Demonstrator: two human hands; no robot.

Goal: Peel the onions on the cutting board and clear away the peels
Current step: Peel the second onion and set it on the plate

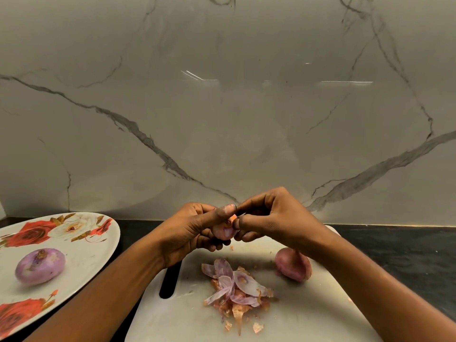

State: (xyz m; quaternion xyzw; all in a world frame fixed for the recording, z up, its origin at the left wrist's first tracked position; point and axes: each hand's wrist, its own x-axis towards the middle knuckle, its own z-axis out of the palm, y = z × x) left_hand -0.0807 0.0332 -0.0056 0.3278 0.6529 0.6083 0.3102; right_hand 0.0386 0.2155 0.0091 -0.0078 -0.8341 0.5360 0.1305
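Head view, the only one. Both hands meet above the far edge of the white cutting board [308, 314]. Left hand [192, 233] is curled around a small pinkish onion [223, 232], cradling it from the left and below, thumb lying across the top. Right hand [274, 218] comes in from the right, its fingertips [238, 222] pinched on a thin flap of skin at the top of the same onion; a bit of orange peel shows between the two thumbs. So both hands are closed on that onion, which is held up off the board.

Below the hands, toward the person, sits a pile of peels [237, 290] on the board: purple-white inner layers on top, dry orange-brown scraps under and around, a few loose flakes nearer the person.

Below the right wrist, just right of the pile, an unpeeled reddish onion [292, 266] rests on the board, partly hidden by the forearm.

Under the left wrist a black slot [170, 280] shows in the board's left side, likely its handle cutout.

Well left of the left hand, a floral plate [98, 243] with red and white roses sits on the dark counter [394, 245]; one peeled purple onion [40, 265] lies on it.

Behind the hands is a marble wall [222, 107] with grey veins.
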